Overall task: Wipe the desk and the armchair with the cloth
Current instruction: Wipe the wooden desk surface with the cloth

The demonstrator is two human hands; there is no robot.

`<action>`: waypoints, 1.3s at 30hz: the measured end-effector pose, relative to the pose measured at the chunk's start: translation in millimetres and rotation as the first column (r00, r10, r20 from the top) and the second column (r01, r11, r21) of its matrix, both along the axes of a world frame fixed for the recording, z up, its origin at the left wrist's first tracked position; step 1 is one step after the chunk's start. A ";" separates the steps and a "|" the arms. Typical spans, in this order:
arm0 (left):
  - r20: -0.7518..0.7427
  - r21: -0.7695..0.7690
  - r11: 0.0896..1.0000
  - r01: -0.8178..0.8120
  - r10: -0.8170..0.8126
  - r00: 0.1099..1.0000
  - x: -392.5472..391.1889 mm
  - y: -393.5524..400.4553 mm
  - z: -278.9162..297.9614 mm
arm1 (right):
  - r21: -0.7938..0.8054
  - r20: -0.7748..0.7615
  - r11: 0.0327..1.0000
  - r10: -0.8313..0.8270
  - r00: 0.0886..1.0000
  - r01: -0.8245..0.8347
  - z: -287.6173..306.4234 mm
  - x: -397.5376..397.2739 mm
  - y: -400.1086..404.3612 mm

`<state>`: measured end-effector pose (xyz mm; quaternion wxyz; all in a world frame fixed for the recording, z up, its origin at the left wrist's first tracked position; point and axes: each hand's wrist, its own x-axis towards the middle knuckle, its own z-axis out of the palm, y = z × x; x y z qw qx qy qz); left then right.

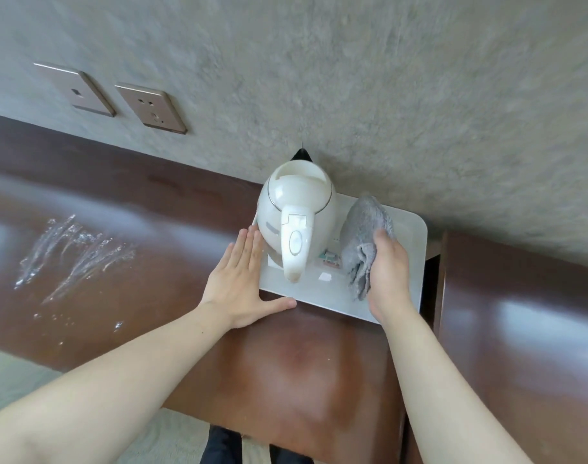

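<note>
A glossy dark brown desk (296, 373) runs along the wall. A grey cloth (363, 236) hangs bunched in my right hand (388, 272), which is over the right side of a white tray (416, 262). My left hand (242, 279) lies flat with fingers together against the tray's left edge, thumb along its front edge. A white electric kettle (297, 216) stands on the tray between my hands. White streaks and specks (75, 252) mark the desk surface at the left. No armchair is in view.
Two bronze wall plates (150, 108) sit on the grey textured wall above the desk. Small sachets (329, 259) lie on the tray beside the kettle. A second brown surface (520, 329) adjoins at the right across a gap. Pale floor shows below left.
</note>
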<state>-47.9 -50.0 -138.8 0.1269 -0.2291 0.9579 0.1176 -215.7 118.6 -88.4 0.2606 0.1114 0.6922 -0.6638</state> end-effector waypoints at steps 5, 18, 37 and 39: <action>-0.014 -0.022 1.000 -0.021 0.020 1.000 29.5 -10.8 26.3 | -0.315 0.082 0.945 -0.069 0.994 0.092 64.0 11.8 -17.2; -0.081 -0.104 0.961 -0.255 0.248 0.965 147.0 -50.7 129.3 | -0.554 0.259 0.830 0.104 0.960 0.060 151.5 112.7 -97.4; 0.068 -0.040 0.982 -0.187 0.189 0.980 338.0 -295.6 43.8 | -0.208 0.521 0.910 -0.207 0.828 0.358 41.5 330.3 -257.4; 0.050 -0.013 0.985 -0.169 0.170 0.984 349.1 -322.0 26.4 | -0.180 0.501 0.907 -0.249 0.829 0.381 26.2 345.8 -270.1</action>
